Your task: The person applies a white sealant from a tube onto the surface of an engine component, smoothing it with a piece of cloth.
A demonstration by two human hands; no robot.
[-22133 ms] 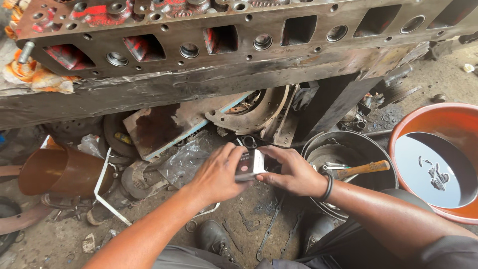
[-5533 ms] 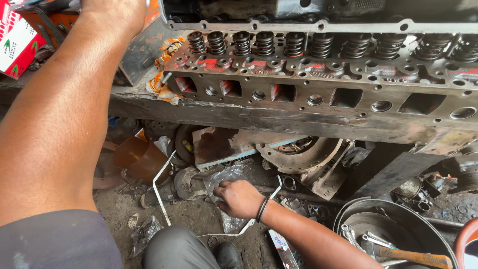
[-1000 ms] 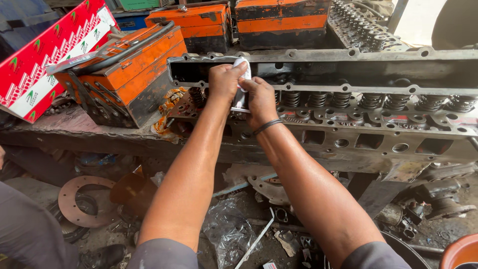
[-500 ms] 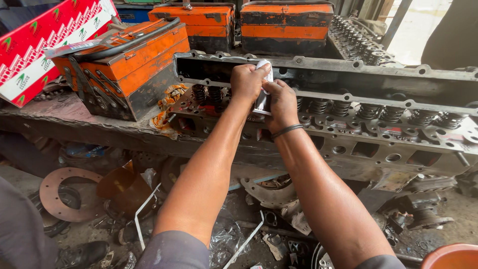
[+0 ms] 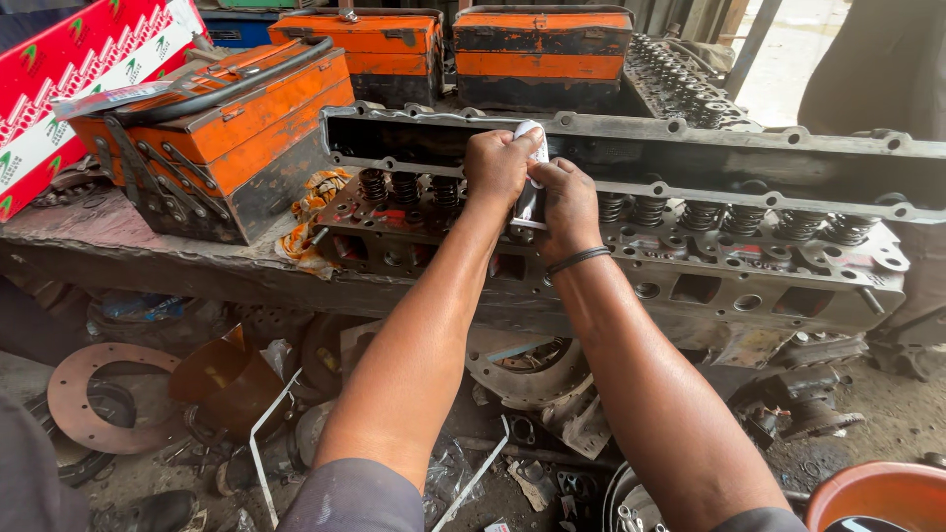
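Observation:
Both of my hands are up at a long grey engine cylinder head [image 5: 749, 286] with a row of valve springs that lies on the bench. My left hand [image 5: 498, 163] and my right hand [image 5: 567, 197] together grip a small white and dark tube [image 5: 529, 177], held upright over the springs near the head's left end. A dark band sits on my right wrist. The lower part of the tube is hidden behind my fingers.
Several orange metal toolboxes [image 5: 236, 133] stand at the back left of the bench, beside a red and white carton [image 5: 69, 89]. An orange rag [image 5: 310, 212] lies by the head. Below are scrap rings [image 5: 79, 394], gaskets, metal parts and an orange basin [image 5: 877, 498] at the lower right.
My view has shifted a little and come closer. Both hands have stayed on the tube at the valve springs, moving slightly along the head.

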